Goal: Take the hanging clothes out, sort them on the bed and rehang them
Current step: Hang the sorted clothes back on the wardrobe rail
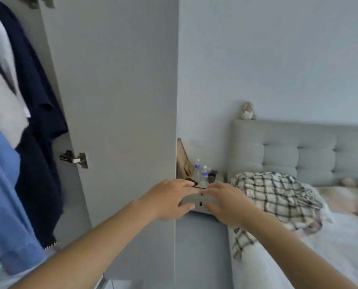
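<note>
Hands meet at the centre of the view, both stretched forward with fingers straight and holding nothing: the left hand [169, 198] and the right hand [226, 202] touch or nearly touch at the fingertips, in front of a small bedside table [199, 203] at about 6 o'clock from the water bottles [201, 173]. Whether they rest on the table or hover just ahead of it cannot be told through the blur.

Clothes [27, 126] hang at 9 o'clock inside the wardrobe, a dark navy piece, a white one and a blue one side by side, apparently on a rail above the frame, so they wait within arm's reach of the open door [115, 101], which stands swung out between them and the bed [320, 247].

A checked garment [278, 197] lies crumpled on the bed at 3 o'clock, near the padded headboard [299, 151], likely dropped there for sorting. A soft toy [247, 111] sits on top of the headboard at 2 o'clock.

Judging by the full rail and the single item on the bed, the emptying step looks barely begun.
</note>
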